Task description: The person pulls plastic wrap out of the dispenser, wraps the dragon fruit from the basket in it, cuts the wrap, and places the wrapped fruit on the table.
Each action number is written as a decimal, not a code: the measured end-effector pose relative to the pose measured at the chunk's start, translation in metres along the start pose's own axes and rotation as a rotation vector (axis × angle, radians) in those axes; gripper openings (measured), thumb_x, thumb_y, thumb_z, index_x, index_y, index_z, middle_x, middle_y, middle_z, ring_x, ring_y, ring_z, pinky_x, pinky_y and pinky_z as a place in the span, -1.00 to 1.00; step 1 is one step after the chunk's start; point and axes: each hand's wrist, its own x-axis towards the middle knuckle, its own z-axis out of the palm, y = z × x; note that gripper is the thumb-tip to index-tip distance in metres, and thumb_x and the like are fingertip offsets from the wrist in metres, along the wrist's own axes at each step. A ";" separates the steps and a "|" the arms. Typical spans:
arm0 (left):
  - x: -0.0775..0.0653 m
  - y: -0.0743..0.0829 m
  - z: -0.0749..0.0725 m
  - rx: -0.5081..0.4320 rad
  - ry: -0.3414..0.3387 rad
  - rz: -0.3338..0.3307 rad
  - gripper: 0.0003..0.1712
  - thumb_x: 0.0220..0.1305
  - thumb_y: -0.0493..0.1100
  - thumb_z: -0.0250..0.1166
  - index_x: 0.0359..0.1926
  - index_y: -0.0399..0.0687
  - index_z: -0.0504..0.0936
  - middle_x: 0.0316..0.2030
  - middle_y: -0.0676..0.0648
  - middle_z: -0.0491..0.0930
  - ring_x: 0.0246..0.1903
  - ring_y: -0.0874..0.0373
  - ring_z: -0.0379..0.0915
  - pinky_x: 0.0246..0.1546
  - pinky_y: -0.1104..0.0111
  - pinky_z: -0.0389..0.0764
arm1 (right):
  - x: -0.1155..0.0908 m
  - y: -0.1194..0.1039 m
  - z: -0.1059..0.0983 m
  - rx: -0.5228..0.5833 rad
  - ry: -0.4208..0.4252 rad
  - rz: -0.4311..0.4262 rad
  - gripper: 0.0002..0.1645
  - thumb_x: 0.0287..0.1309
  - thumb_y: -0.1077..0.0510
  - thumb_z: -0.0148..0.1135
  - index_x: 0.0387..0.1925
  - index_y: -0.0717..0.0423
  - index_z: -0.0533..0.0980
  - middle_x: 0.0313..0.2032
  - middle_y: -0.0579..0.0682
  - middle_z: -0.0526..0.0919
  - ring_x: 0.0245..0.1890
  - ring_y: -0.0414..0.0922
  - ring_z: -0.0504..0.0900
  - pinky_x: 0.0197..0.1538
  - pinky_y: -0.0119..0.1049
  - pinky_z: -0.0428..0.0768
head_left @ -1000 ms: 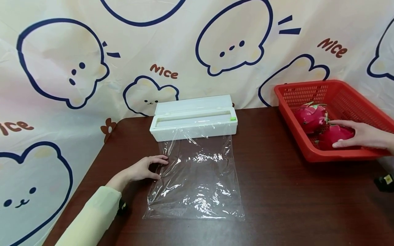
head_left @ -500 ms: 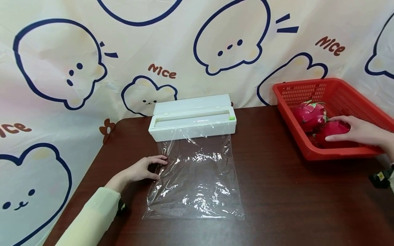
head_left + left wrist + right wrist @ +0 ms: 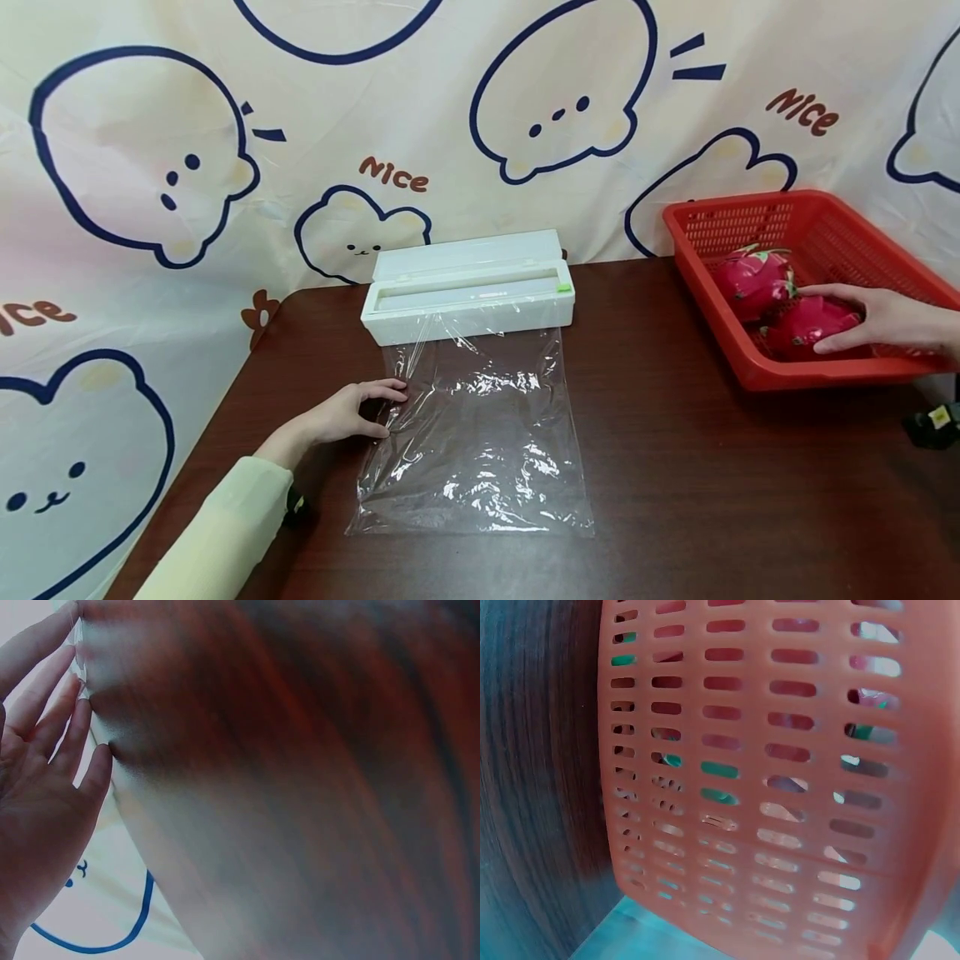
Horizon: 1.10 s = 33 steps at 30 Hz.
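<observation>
In the head view, clear plastic wrap point(image 3: 480, 433) lies drawn out over the table from a white cling film box point(image 3: 472, 304) with its lid up. My left hand point(image 3: 337, 412) rests at the wrap's left edge, fingers spread and fingertips touching the film; the left wrist view shows the same hand point(image 3: 45, 772) with fingers extended. Over at the right, my right hand point(image 3: 885, 323) reaches into a red basket point(image 3: 750, 375), its thumb and fingers round the right end of a pink dragon fruit point(image 3: 806, 325). Another dragon fruit point(image 3: 753, 283) lies behind it. The right wrist view hides that hand behind the basket wall point(image 3: 757, 697).
The brown tabletop point(image 3: 660, 467) extends around the film and up to the basket. A patterned cloth point(image 3: 450, 100) hangs along the back and left side. A green slider point(image 3: 564, 288) sits at the box's right end.
My right hand moved left over the nearer dragon fruit, then back right a little, so more of the fruit shows. My left hand and the film keep their place.
</observation>
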 end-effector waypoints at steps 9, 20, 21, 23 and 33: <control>0.000 0.000 0.000 0.002 -0.002 0.001 -0.41 0.00 -0.29 0.51 0.13 -0.16 0.60 0.28 -0.17 0.38 0.35 -0.16 0.13 0.26 0.06 0.20 | 0.005 -0.007 0.002 -0.081 0.037 0.031 0.18 -0.07 -0.27 0.45 0.34 0.30 0.09 0.14 0.56 0.20 0.00 0.47 0.25 -0.10 0.37 0.43; -0.001 0.000 0.000 0.002 -0.002 0.000 -0.41 0.01 -0.29 0.50 0.13 -0.16 0.60 0.29 -0.16 0.38 0.35 -0.15 0.13 0.27 0.11 0.19 | 0.000 -0.010 0.005 -0.081 0.012 0.010 0.20 -0.04 -0.21 0.45 0.40 0.29 0.03 0.14 0.56 0.19 -0.01 0.48 0.24 -0.10 0.34 0.45; -0.001 0.000 0.000 0.001 -0.002 -0.001 -0.41 0.01 -0.29 0.50 0.13 -0.15 0.60 0.29 -0.16 0.38 0.35 -0.15 0.13 0.27 0.11 0.19 | 0.000 -0.011 0.006 -0.082 0.004 -0.001 0.21 -0.04 -0.19 0.46 0.41 0.28 0.00 0.14 0.56 0.18 -0.01 0.48 0.23 -0.11 0.33 0.47; -0.001 0.000 -0.001 -0.001 0.000 -0.001 -0.41 0.01 -0.28 0.50 0.13 -0.15 0.60 0.29 -0.16 0.38 0.34 -0.15 0.13 0.27 0.11 0.20 | 0.000 -0.010 0.007 -0.089 -0.004 -0.030 0.24 -0.05 -0.14 0.47 0.43 0.27 -0.04 0.14 0.55 0.18 -0.01 0.48 0.24 -0.12 0.32 0.48; -0.001 0.000 0.000 -0.003 -0.004 -0.001 -0.42 0.02 -0.29 0.50 0.13 -0.16 0.60 0.29 -0.17 0.38 0.34 -0.16 0.14 0.26 0.05 0.20 | 0.005 -0.011 0.012 -0.073 0.018 -0.067 0.18 -0.09 -0.12 0.51 0.33 0.30 -0.01 0.10 0.49 0.31 -0.05 0.36 0.39 -0.15 0.20 0.56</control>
